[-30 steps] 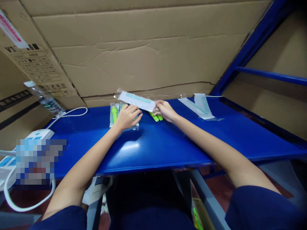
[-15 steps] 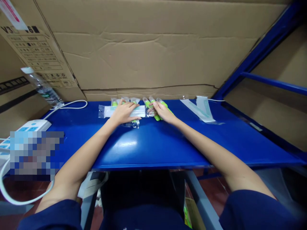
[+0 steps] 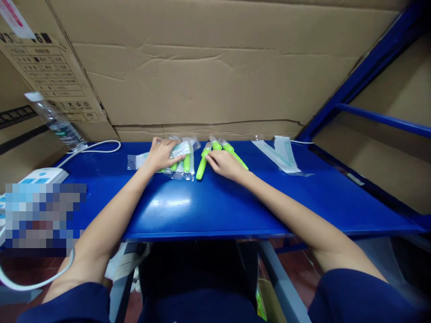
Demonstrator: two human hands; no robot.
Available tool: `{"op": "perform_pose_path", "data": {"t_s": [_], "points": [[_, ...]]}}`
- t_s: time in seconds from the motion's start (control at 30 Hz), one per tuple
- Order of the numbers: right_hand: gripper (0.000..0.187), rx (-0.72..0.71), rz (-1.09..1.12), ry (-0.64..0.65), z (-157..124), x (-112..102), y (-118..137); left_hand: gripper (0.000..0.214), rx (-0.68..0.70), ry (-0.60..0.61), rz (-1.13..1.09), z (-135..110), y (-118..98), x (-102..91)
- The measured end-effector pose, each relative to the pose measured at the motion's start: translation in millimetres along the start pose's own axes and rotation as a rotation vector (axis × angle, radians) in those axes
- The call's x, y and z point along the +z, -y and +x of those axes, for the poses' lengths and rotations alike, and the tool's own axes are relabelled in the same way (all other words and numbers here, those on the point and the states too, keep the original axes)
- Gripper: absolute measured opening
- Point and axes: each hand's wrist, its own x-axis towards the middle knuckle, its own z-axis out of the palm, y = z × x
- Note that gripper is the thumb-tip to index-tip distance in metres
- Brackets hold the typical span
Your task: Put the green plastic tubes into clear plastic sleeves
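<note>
Since 0.5 s ago, I've slid the pouch stack leftward under my flat, spread left hand; my right hand, fingers loosely spread, touches 3 green pens mid-table. Bagging step, I judge; next needs pinching 1 pen.

Pixelated patch hides power strip end (cable cut by edge).

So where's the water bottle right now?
The water bottle is at the far left of the head view, leaning against the cardboard box, just behind the white cable at the blue table's back left corner.
</note>
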Motion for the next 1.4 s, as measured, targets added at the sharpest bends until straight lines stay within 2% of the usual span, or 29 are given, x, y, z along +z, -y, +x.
{"op": "perform_pose_path", "data": {"t_s": [0.07,0.17,0.37,0.5,0.73,0.87,1.0,1.1,1.23,1.4], "points": [[0.044,-0.032,-0.064,-0.025,-0.4,5.9,-5.6,0.068,0.005,0.014,-0.002,-0.3,2.0,0.1],[0.06,-0.06,-0.095,0.018,-1.3,16.5,-15.5,0.069,0.024,0.034,0.004,0.1,3.7,2.4],[0.054,-0.164,0.057,-0.019,1.3,18.2,-19.3,0.062,0.027,0.027,-0.007,0.7,4.7,6.3],[0.059,-0.191,0.1,-0.034,2.2,17.1,-18.4,0.057,0.026,0.037,-0.019,0.5,1.0,3.4],[0.048,-0.222,-0.08,0.062,-3.1,8.5,-13.1,0.057,0.022,0.035,-0.014,2.0,-3.1,0.6],[0.034,-0.272,-0.048,0.064,-1.4,1.2,-16.3,0.057,0.018,0.022,0.016,2.6,2.0,4.2],[0.033,-0.269,0.106,0.046,2.9,-4.0,-31.8,0.055,0.033,0.006,0.027,2.8,7.8,7.8],[0.036,-0.241,0.172,-0.064,4.6,-11.2,-48.9,0.053,0.029,0.007,0.024,2.8,9.6,7.5],[0.037,-0.115,0.129,-0.199,3.1,-20.5,-76.7,0.053,0.024,-0.006,0.009,2.4,9.1,5.8],[0.04,-0.013,0.002,-0.232,-1.6,-22.2,-104.7,0.054,0.039,-0.028,-0.005,2.4,6.3,4.6]]}}
